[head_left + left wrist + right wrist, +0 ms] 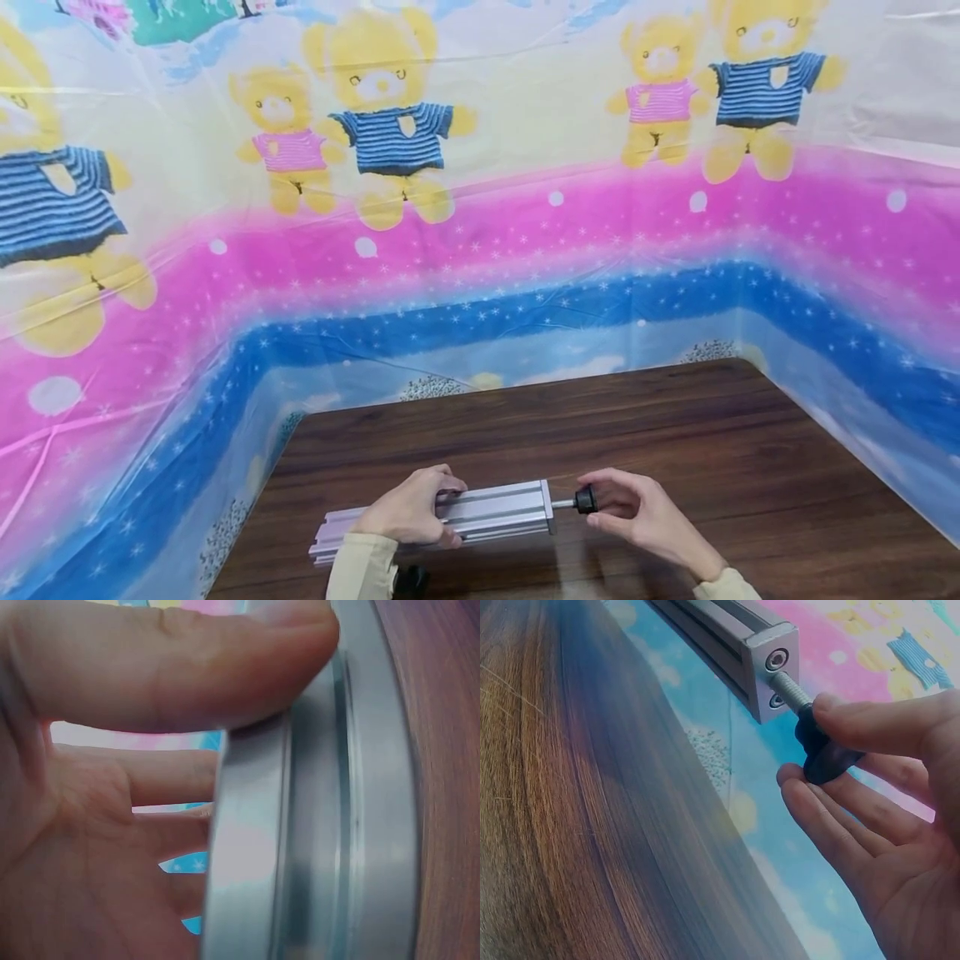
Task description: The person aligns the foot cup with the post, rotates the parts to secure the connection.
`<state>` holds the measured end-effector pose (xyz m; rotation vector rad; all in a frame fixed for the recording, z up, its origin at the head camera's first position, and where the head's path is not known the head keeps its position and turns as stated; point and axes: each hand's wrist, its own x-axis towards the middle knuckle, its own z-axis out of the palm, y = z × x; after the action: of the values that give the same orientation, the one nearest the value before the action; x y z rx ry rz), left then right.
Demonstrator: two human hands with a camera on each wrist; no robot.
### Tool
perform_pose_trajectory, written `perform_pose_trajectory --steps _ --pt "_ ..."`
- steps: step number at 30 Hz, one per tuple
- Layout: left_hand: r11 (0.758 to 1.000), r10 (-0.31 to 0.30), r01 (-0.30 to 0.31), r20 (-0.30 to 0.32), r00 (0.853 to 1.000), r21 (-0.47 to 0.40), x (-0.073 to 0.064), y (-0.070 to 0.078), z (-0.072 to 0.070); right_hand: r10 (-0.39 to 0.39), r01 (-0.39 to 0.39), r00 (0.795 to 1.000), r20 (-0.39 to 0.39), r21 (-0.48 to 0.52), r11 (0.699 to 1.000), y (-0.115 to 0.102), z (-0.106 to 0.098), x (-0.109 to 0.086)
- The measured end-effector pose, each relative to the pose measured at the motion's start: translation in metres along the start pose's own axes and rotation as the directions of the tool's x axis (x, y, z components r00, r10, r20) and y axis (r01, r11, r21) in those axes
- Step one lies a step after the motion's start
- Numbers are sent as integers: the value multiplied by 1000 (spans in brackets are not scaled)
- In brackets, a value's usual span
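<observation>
A silver aluminium profile [504,502] with long grooves lies in my left hand [412,507] over the table. In the left wrist view the thumb [187,667] presses across one grooved side, and the other fingers reach behind the profile. From its right end plate [763,697], which bears socket-head screws, sticks out a threaded rod [791,688]. On the rod's outer end sits a black levelling foot [829,756]. My right hand [648,512] pinches this foot, thumb on one side and fingertips on the other. Part of the profile is hidden behind the left hand.
The dark brown wooden table [750,467] spreads beneath both hands. A printed cloth [480,233] with bears hangs behind it and along both sides. A small black object [411,581] shows beside the left sleeve [362,567] at the bottom of the head view.
</observation>
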<state>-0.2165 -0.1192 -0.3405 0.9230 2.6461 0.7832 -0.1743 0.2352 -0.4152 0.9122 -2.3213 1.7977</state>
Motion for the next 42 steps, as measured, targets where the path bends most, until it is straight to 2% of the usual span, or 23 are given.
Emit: perform_pose_trajectory --steps 6,14,20,28,31,33,38,42 --pt "1000 21 -21 -12 1000 9 -1 0 1 84 -85 996 -19 -48 995 -1 -2 0" --pt "999 33 -32 -23 999 31 -3 3 2 144 -145 989 34 40 989 -4 -3 1" --pt "998 58 -57 -23 998 34 -3 4 2 243 -245 969 54 45 968 -4 -4 3" --pt "999 39 -39 -8 999 6 -1 2 5 335 -339 940 68 67 938 -5 -3 2" --pt "999 47 -47 -3 999 2 -1 2 5 329 -332 943 55 68 941 -6 -5 0" --pt "999 54 -54 -3 999 3 -1 2 4 303 -305 952 41 54 951 -7 -6 -2" --pt "999 44 -44 6 999 -7 -2 0 4 168 -168 985 35 -1 986 -7 -7 -7" --pt "999 36 -36 17 999 -13 -2 0 4 117 -116 992 43 -9 993 -5 -8 -7"
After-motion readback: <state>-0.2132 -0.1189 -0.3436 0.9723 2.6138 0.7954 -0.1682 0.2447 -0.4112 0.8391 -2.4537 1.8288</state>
